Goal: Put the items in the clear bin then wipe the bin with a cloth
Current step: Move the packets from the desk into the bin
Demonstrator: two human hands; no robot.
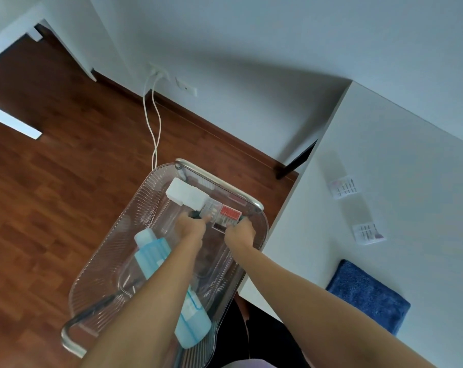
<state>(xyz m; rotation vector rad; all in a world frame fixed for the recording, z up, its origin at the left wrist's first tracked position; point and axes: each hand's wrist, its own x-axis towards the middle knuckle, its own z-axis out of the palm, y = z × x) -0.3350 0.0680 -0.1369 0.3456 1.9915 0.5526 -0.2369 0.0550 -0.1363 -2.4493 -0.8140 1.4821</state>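
A clear ribbed bin with metal handles sits low in front of me, over the wooden floor. Inside lie a light blue bottle, a white box and a clear case with a red insert. My left hand reaches into the bin and closes on a small dark item beside the clear case. My right hand grips the near right edge of that case. A folded blue cloth lies on the white table to the right.
The white table stands right of the bin, with two small printed cards on it. Two white cables run from a wall socket down to the floor behind the bin. A white furniture leg stands at far left.
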